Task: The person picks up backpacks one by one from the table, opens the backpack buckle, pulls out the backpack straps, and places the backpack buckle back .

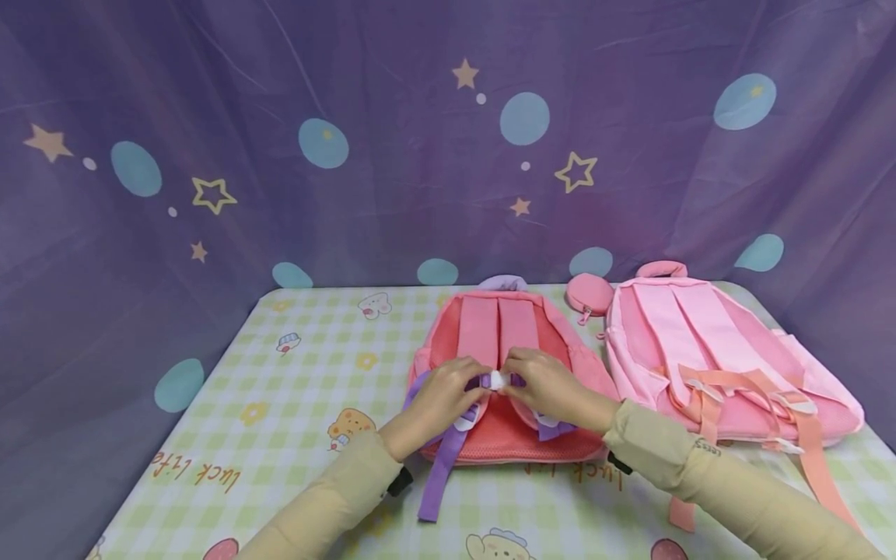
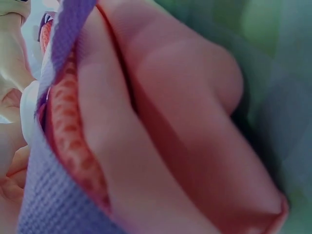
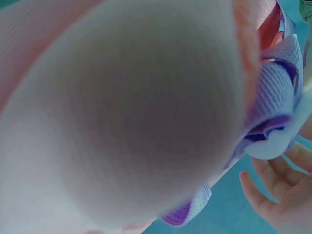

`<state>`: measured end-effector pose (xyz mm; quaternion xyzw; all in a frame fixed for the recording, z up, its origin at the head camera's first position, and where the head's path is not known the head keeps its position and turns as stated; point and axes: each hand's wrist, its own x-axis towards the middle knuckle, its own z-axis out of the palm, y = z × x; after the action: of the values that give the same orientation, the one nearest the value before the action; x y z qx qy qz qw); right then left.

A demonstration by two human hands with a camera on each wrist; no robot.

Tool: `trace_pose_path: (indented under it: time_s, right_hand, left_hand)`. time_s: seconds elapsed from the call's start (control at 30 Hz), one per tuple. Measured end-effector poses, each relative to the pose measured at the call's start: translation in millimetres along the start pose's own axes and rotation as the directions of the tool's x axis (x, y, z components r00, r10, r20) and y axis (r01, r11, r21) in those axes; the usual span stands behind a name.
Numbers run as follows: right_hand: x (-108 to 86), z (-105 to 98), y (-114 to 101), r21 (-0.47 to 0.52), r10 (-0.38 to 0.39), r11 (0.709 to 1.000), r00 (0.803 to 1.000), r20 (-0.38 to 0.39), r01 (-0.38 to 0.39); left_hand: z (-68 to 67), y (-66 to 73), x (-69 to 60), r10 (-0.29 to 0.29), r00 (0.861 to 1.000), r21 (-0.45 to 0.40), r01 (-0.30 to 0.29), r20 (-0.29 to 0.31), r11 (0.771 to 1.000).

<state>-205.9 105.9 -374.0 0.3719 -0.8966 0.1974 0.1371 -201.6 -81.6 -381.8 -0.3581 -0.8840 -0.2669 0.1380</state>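
A coral-pink backpack lies back panel up, its two padded shoulder straps side by side. Over its middle, a white buckle joins two ends of purple webbing. My left hand pinches the buckle's left end between thumb and fingers. From the other side my right hand pinches its right end. A loose purple strap hangs toward the front of the table. Purple webbing and the bag's pink side fill the left wrist view. Pink fabric blocks most of the right wrist view.
A lighter pink backpack with orange straps lies to the right. A round pink zip pouch sits between the bags at the back. The checked tablecloth spreads left, and a purple curtain hangs behind.
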Motion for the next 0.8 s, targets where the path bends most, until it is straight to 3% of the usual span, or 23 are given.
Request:
trace_pose_path:
  time_s: [0.2, 0.53, 0.8]
  right_hand:
    - [0.4, 0.2, -1.4, -0.059, -0.038, 0.997, 0.999, 0.02, 0.04]
    - [0.6, 0.7, -5.1, -0.101, -0.032, 0.994, 0.999, 0.022, 0.034]
    - [-7.2, 0.6, 2.5, -0.047, 0.055, 0.997, 0.997, 0.051, -0.053]
  left_hand:
    - [0.5, -1.2, -1.7, 0.0, 1.0, -0.02, 0.0, 0.006, 1.0]
    - [2.1, -2.3, -3.8, 0.0, 1.0, -0.046, 0.0, 0.004, 0.999]
    - [0.9, -8.8, -8.3, -0.096, 0.995, -0.09, 0.093, -0.025, 0.992]
